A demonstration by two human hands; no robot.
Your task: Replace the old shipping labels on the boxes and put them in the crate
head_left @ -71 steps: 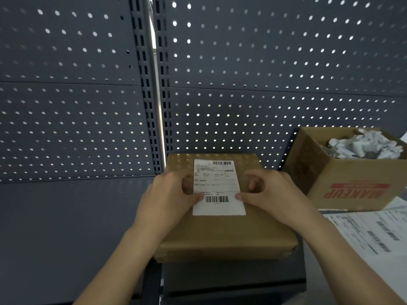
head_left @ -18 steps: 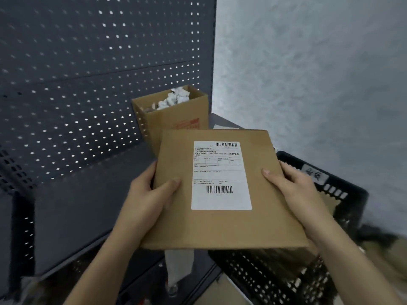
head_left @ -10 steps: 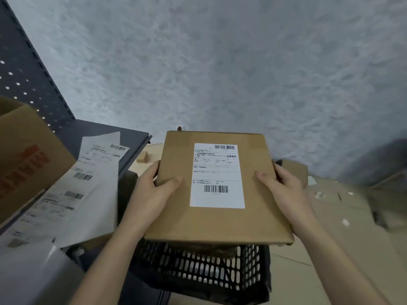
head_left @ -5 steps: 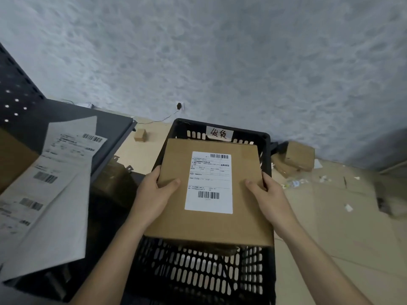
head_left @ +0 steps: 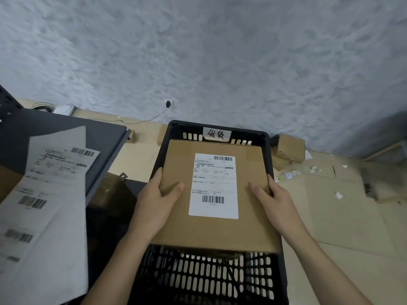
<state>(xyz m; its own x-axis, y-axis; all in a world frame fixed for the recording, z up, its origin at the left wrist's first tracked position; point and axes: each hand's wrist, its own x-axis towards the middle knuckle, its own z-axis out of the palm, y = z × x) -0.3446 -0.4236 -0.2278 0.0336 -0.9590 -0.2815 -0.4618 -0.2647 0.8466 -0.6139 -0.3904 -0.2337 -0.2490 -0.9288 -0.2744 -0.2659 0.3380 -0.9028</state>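
Observation:
A flat brown cardboard box (head_left: 176, 230) with a white shipping label (head_left: 214, 186) on top hangs level over the black slotted crate (head_left: 198, 280). My left hand (head_left: 157, 201) grips its left edge, thumb on the top face. My right hand (head_left: 276, 200) grips the right edge the same way. The crate carries a white handwritten tag (head_left: 217, 134) on its far wall. Something brown shows inside the crate under the box, mostly hidden.
A dark metal shelf (head_left: 55, 130) to the left holds a long strip of printed labels (head_left: 46, 194) that hangs over its edge. Small cardboard boxes (head_left: 288, 149) and paper scraps lie on the floor to the right, by the grey wall.
Both hands carried the box from the shelf rightward over the crate and have lowered it toward the crate's opening. The grip on both edges is unchanged.

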